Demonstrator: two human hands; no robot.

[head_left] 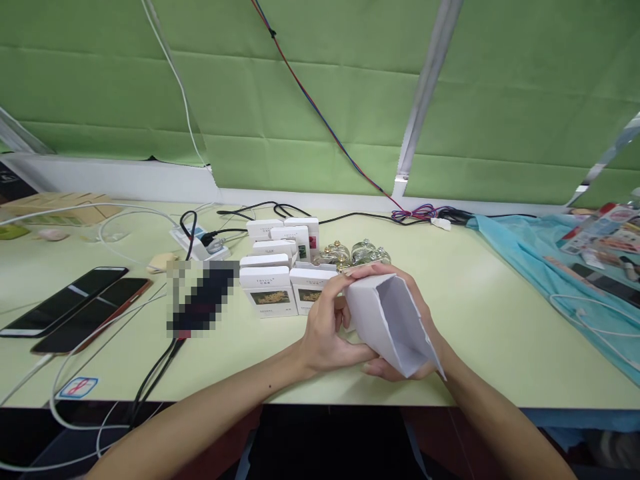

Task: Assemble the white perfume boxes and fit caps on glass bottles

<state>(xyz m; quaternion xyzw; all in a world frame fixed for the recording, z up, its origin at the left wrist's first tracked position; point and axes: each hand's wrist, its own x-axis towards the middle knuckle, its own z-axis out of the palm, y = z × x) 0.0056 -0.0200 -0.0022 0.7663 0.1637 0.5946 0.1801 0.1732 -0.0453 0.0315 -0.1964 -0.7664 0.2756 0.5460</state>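
Between my two hands is a white paper box, (383,320) tilted, with its open end facing me and a flap hanging at the lower right. My left hand (327,330) grips its left side, thumb along the lower edge and fingers curled. Behind the box, my right hand (423,310) wraps round the right side, partly hidden by it. Just left of my hands, several white boxes (270,308) with flower pictures stand upright in a cluster. Small glass bottles with ornate metallic tops (367,253) sit behind my hands.
Two dark phones (65,300) lie at the left, near a power strip (200,243) and loose cables. A pixelated dark patch covers something left of the boxes. Blue cloth (530,267) with assorted items spreads over the right side. Green curtains (310,87) hang behind the table (500,347).
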